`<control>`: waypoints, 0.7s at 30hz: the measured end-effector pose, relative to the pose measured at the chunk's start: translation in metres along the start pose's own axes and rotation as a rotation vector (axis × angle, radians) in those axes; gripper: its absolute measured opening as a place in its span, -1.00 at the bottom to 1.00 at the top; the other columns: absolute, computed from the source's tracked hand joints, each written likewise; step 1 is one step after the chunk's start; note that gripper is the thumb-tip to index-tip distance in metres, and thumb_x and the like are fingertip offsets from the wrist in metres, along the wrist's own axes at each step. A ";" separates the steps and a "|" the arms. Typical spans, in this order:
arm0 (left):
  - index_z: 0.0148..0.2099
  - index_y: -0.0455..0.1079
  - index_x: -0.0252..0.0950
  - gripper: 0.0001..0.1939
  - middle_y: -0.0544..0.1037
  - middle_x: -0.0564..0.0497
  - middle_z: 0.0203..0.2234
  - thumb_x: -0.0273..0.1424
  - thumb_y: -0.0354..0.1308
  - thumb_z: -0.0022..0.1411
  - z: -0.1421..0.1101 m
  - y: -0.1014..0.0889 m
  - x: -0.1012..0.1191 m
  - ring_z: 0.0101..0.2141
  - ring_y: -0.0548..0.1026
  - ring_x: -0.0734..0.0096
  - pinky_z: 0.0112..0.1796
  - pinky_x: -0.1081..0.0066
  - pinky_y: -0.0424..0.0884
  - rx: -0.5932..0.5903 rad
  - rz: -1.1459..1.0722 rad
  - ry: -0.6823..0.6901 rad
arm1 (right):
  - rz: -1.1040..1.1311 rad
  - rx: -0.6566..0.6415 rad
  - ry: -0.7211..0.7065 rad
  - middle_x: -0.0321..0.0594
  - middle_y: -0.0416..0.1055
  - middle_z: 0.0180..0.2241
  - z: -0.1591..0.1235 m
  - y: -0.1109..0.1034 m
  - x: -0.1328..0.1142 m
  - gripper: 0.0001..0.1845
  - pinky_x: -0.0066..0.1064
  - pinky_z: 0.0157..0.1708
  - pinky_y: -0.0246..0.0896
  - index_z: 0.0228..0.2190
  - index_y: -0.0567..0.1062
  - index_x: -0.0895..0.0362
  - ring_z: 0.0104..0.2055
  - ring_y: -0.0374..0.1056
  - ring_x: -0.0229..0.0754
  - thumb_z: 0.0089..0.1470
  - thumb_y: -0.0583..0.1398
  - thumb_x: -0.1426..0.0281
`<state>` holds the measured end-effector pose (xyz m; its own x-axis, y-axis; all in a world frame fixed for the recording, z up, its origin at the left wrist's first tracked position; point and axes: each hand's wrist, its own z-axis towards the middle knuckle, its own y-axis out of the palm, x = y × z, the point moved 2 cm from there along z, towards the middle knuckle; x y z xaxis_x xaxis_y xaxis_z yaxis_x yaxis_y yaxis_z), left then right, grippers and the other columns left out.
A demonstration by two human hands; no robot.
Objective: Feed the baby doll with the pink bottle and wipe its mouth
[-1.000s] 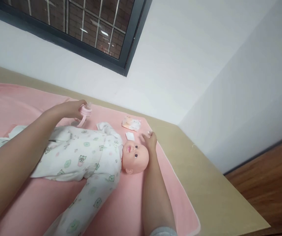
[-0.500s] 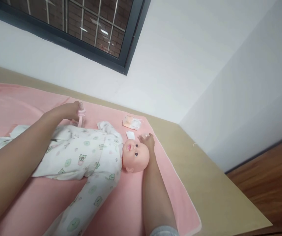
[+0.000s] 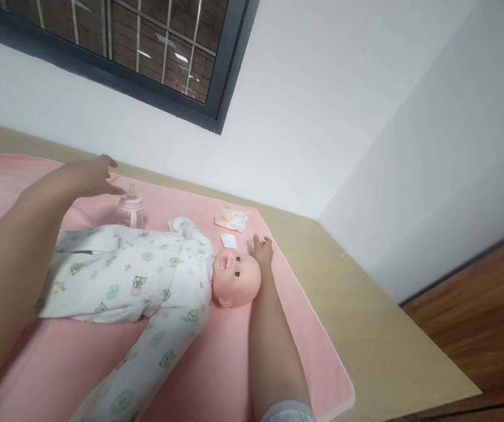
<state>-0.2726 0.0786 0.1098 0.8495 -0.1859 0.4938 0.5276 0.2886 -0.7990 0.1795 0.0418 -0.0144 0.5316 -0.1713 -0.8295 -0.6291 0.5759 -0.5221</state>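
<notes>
My left hand [image 3: 96, 176] is held just behind and to the left of a clear baby bottle [image 3: 131, 205] with a pink collar and handle. Its fingers are spread and hold nothing. The bottle stands upright beside a baby doll [image 3: 159, 266] in a white printed outfit, which lies on its back. Beyond the doll's bald head, my right hand [image 3: 263, 249] rests low over the pink cloth [image 3: 234, 363]. Its fingers are bent but apart; a small clear piece by the fingertips is hard to make out.
A white folded square [image 3: 228, 241] and a small orange-and-white packet [image 3: 231, 218] lie near the doll's head. The cloth covers part of a pale wooden tabletop [image 3: 366, 316]. Behind it rise a white wall and a dark-framed window [image 3: 214, 111].
My left hand has let go of the bottle and moved up and left. My right hand's fingers have drawn in slightly; the clear piece between them no longer shows plainly. The view has shifted a little.
</notes>
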 end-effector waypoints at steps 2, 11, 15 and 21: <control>0.15 0.11 -0.38 -0.28 0.43 -0.31 -0.01 0.01 0.12 0.12 -0.010 -0.006 0.037 -0.14 0.43 -0.19 -0.18 -0.01 0.35 -0.020 0.100 0.000 | 0.019 0.024 -0.010 0.15 0.35 0.04 0.003 0.000 0.000 -0.37 -0.14 0.08 0.07 0.07 0.30 0.24 0.11 0.24 0.09 0.10 0.04 0.08; -0.02 0.39 -0.26 -0.43 0.46 -0.17 0.04 0.05 0.06 0.10 -0.034 0.083 0.196 0.00 0.44 0.04 -0.05 0.24 0.34 -0.690 -0.158 0.450 | 0.088 0.177 -0.133 0.05 0.41 -0.05 0.000 -0.007 -0.008 -0.52 -0.24 0.07 0.09 -0.07 0.38 0.21 0.05 0.26 -0.02 0.17 -0.06 0.15; -0.12 0.49 -0.28 -0.39 0.55 -0.22 -0.09 0.11 0.14 -0.01 -0.030 0.129 0.220 -0.15 0.53 0.02 -0.11 0.22 0.41 -1.017 -0.144 0.386 | 0.101 0.198 -0.165 0.05 0.42 -0.06 -0.005 -0.010 -0.013 -0.56 -0.24 0.07 0.10 -0.14 0.40 0.20 0.05 0.27 -0.03 0.18 -0.09 0.19; -0.13 0.55 -0.28 -0.26 0.58 -0.30 -0.17 0.23 0.19 -0.14 -0.027 0.170 0.227 -0.18 0.54 -0.14 -0.20 0.12 0.48 -1.328 -0.119 0.245 | 0.122 0.206 -0.166 0.05 0.41 -0.06 -0.008 -0.012 -0.016 -0.58 -0.25 0.03 0.14 -0.13 0.38 0.18 0.05 0.26 -0.04 0.19 -0.12 0.23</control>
<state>0.0097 0.0596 0.0767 0.7033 -0.3468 0.6205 0.0749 -0.8319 -0.5499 0.1739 0.0310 0.0038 0.5551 0.0324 -0.8312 -0.5748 0.7372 -0.3552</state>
